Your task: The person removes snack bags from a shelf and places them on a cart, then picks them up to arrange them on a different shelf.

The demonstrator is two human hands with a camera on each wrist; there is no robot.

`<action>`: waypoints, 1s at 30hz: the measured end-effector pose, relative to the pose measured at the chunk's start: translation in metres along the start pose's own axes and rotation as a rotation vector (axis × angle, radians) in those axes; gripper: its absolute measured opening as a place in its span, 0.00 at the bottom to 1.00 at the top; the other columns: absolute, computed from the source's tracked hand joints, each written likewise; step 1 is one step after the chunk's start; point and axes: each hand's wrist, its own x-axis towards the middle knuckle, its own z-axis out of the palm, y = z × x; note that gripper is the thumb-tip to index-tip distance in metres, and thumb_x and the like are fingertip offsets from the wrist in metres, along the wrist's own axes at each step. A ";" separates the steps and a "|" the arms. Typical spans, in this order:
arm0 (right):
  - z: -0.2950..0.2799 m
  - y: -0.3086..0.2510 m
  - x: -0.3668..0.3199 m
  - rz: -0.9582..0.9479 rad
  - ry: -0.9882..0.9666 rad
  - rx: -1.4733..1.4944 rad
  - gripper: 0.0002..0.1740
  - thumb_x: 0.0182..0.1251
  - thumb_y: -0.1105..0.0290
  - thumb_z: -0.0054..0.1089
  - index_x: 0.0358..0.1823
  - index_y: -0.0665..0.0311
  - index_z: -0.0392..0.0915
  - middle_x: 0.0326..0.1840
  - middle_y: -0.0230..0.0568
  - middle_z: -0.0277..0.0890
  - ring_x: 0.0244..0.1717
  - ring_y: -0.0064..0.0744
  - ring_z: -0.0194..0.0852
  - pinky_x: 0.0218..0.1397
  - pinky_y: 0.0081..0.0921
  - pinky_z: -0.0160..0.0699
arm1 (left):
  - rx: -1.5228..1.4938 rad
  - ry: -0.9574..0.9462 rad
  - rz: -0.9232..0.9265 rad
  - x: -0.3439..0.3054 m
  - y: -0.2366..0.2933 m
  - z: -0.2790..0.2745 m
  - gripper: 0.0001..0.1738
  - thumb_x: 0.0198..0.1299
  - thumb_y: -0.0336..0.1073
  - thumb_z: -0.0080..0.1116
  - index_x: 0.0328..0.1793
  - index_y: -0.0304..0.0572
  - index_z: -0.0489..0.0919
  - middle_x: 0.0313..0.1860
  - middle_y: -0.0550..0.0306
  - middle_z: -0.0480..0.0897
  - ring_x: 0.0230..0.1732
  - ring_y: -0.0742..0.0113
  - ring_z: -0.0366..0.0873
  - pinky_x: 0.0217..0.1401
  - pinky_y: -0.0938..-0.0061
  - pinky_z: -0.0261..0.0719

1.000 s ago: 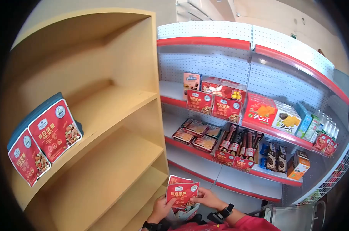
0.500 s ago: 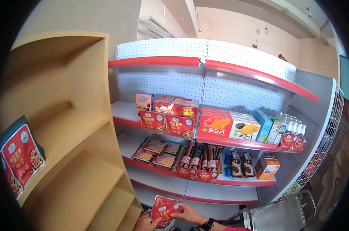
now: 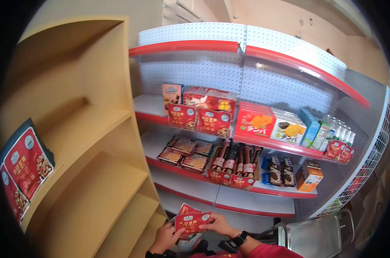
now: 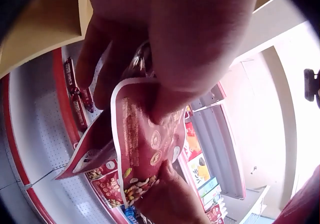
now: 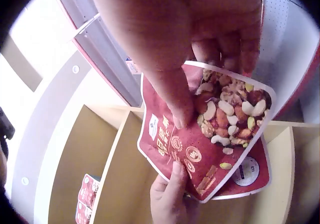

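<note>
Low in the head view, a red card or pouch with nut pictures [image 3: 191, 223] is between both hands, and a second red one [image 3: 187, 209] shows behind it. My left hand [image 3: 164, 239] pinches its left side, thumb on the front. The right hand [image 3: 220, 225] grips the opposite side. In the left wrist view the left thumb presses the red printed face [image 4: 145, 134], with another red piece [image 4: 92, 151] behind. The right wrist view shows nuts printed on the front piece [image 5: 230, 114], the right thumb across it and my left hand [image 5: 172, 201] at its lower edge.
A wooden shelf unit [image 3: 132, 142] stands left, with red nut pouches [image 3: 25, 165] on one board. White metal shelves [image 3: 289, 148] with red edges hold snack boxes [image 3: 255, 122], wrapped packs and bottles. A metal cart or chair [image 3: 313, 236] stands lower right.
The head view has swung right from the wooden shelf, rising and then dipping again. Both hands keep hold of the red pieces, with little change in grip.
</note>
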 end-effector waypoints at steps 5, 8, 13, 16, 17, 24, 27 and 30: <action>0.009 -0.005 0.015 0.057 -0.103 -0.162 0.19 0.53 0.72 0.69 0.47 0.65 0.75 0.38 0.28 0.79 0.38 0.12 0.72 0.40 0.14 0.72 | 0.025 0.055 -0.117 -0.018 -0.022 -0.002 0.17 0.52 0.45 0.62 0.27 0.37 0.81 0.27 0.47 0.78 0.27 0.49 0.77 0.29 0.63 0.74; 0.012 -0.006 0.026 0.078 -0.181 -0.135 0.21 0.53 0.72 0.69 0.49 0.64 0.75 0.40 0.26 0.79 0.39 0.10 0.70 0.42 0.14 0.72 | 0.104 0.074 -0.152 -0.021 -0.027 -0.010 0.17 0.51 0.46 0.63 0.25 0.37 0.80 0.24 0.47 0.76 0.25 0.49 0.75 0.27 0.63 0.72; 0.000 -0.010 0.060 -0.015 -0.166 -0.296 0.20 0.55 0.71 0.67 0.49 0.66 0.76 0.38 0.27 0.79 0.37 0.12 0.71 0.38 0.16 0.74 | 0.003 0.195 -0.195 -0.008 -0.037 -0.015 0.14 0.53 0.42 0.62 0.26 0.37 0.80 0.23 0.48 0.76 0.23 0.51 0.74 0.25 0.65 0.70; -0.013 -0.052 0.093 -0.183 0.093 -0.313 0.18 0.54 0.70 0.67 0.46 0.66 0.77 0.31 0.28 0.80 0.32 0.13 0.74 0.36 0.18 0.76 | -0.070 0.292 -0.300 0.007 -0.047 -0.020 0.11 0.54 0.39 0.61 0.29 0.37 0.81 0.24 0.48 0.78 0.23 0.55 0.75 0.25 0.67 0.70; -0.012 -0.077 0.106 -0.322 0.228 -0.294 0.17 0.54 0.70 0.67 0.46 0.66 0.77 0.31 0.28 0.80 0.32 0.13 0.74 0.36 0.18 0.76 | -0.090 0.315 -0.290 0.012 -0.058 -0.022 0.11 0.54 0.38 0.61 0.29 0.37 0.81 0.23 0.48 0.78 0.23 0.56 0.75 0.25 0.68 0.70; -0.007 -0.191 0.241 -0.736 0.611 -0.755 0.18 0.53 0.64 0.67 0.38 0.71 0.74 0.22 0.48 0.75 0.23 0.37 0.76 0.27 0.30 0.71 | -0.099 0.357 -0.291 0.036 -0.075 -0.020 0.10 0.53 0.38 0.62 0.29 0.37 0.82 0.20 0.50 0.77 0.22 0.60 0.76 0.24 0.71 0.70; 0.013 -0.226 0.297 -0.826 0.622 -0.867 0.17 0.53 0.63 0.65 0.30 0.72 0.73 0.23 0.56 0.74 0.28 0.56 0.74 0.30 0.40 0.71 | -0.108 0.348 -0.323 0.040 -0.071 -0.018 0.11 0.53 0.39 0.62 0.30 0.37 0.82 0.20 0.50 0.77 0.21 0.59 0.75 0.24 0.71 0.71; 0.027 -0.242 0.342 -0.779 0.590 -0.997 0.16 0.53 0.64 0.64 0.30 0.71 0.74 0.25 0.57 0.74 0.30 0.56 0.75 0.33 0.43 0.72 | -0.082 0.339 -0.363 0.039 -0.083 -0.012 0.11 0.53 0.40 0.62 0.30 0.38 0.82 0.20 0.49 0.77 0.21 0.57 0.75 0.24 0.69 0.71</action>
